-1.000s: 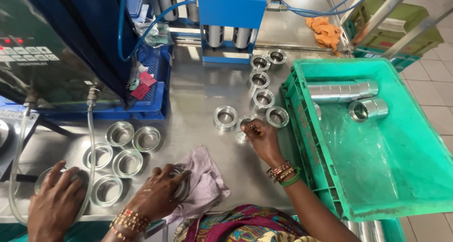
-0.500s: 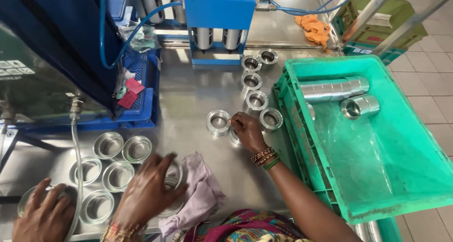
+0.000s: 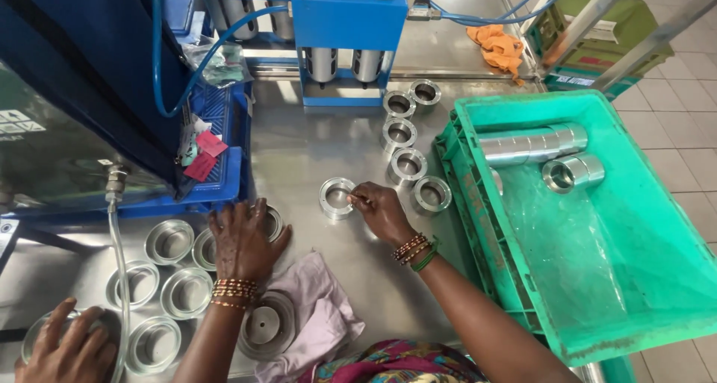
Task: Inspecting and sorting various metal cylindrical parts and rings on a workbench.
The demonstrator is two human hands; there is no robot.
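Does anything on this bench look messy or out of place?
Only small things: an orange rag lies crumpled at the far edge, and a pale cloth sits bunched beside a round metal part. The metal rings look orderly.

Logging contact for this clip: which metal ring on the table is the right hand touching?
The lone ring left of the column of rings; the right hand has its fingers on its rim. The other rings sit untouched.

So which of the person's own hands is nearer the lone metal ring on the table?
Right. The right hand has its fingertips at the metal ring, touching its edge. The left hand lies apart, lower left, over the metal cups.
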